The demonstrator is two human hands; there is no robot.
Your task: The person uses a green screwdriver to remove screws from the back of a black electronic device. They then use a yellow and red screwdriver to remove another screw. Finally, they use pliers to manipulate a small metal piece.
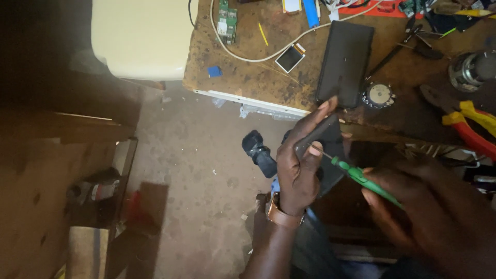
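No container with contents could be made out on the worktop; a round metal can-like object was noted at 3 o'clock of the frame, its inside not discernible.

A small dark flat device was held clenched in the left hand, fingers wrapped along its edge, thumb across its face. It was located just below the worktop's front edge, at about 4 o'clock from frame centre. A green-handled screwdriver was gripped in the right hand, which appeared blurred; the metal tip was directed toward 10 o'clock and met the device beside the left thumb. A brown-strapped watch was seen on the left wrist.

On the worktop, a larger dark flat slab was recorded at 12 o'clock from the held device. At 11 o'clock of the slab, a small rectangular screen module lay, light-faced with a dark rim. A green circuit board and a small blue square lay farther toward 9 o'clock. Red-and-yellow-handled pliers lay at 3 o'clock.
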